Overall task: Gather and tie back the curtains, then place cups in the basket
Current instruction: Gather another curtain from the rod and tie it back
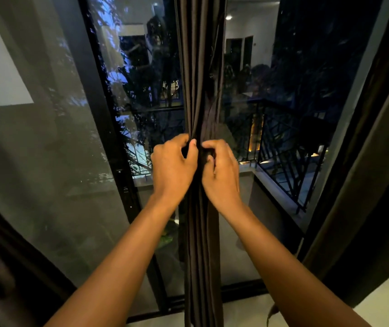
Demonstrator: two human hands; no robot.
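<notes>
A dark brown curtain [200, 67] hangs gathered into a narrow bunch in front of the glass door, down the middle of the head view. My left hand [173, 166] grips the bunch from the left, thumb and fingers curled into the folds. My right hand [220, 168] grips it from the right at the same height, fingers curled round a dark band or fold of the fabric. Both hands touch each other's fingertips at the front of the bunch. No cups or basket are in view.
A black-framed sliding glass door [108, 128] fills the view, with a balcony railing [283, 147] and dark trees outside. Another dark curtain [363, 185] hangs at the right edge, and dark fabric [4, 256] at the lower left. Pale floor [377, 303] shows at the bottom right.
</notes>
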